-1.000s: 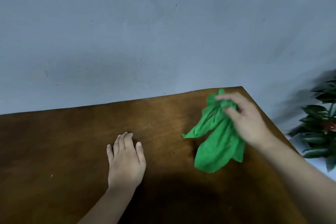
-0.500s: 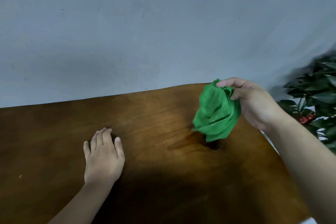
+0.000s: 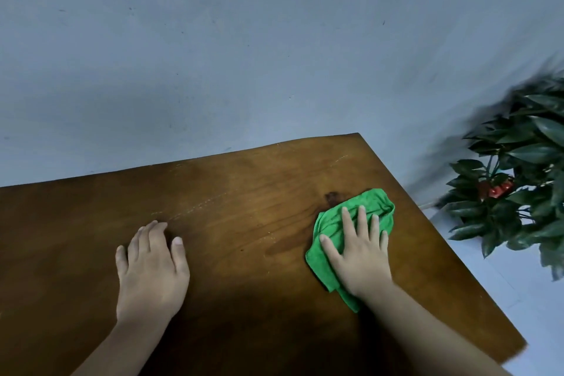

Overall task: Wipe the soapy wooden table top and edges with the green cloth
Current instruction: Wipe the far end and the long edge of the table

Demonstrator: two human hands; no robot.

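The brown wooden table (image 3: 244,192) fills the lower part of the view, with faint pale streaks and a dark wet patch near its right side. The green cloth (image 3: 375,201) lies bunched on the top near the right edge. My right hand (image 3: 357,250) presses flat on the cloth with straight, spread fingers and covers its middle. My left hand (image 3: 152,265) rests palm down on the bare wood to the left, fingers together and holding nothing.
A grey wall (image 3: 244,55) rises right behind the table's far edge. A leafy potted plant (image 3: 518,180) with red bits stands on the pale floor (image 3: 488,278) beyond the table's right edge.
My right hand held the bunched cloth up above the table; now the cloth lies on the wood and the hand presses flat on it. My left hand has stayed on the table.
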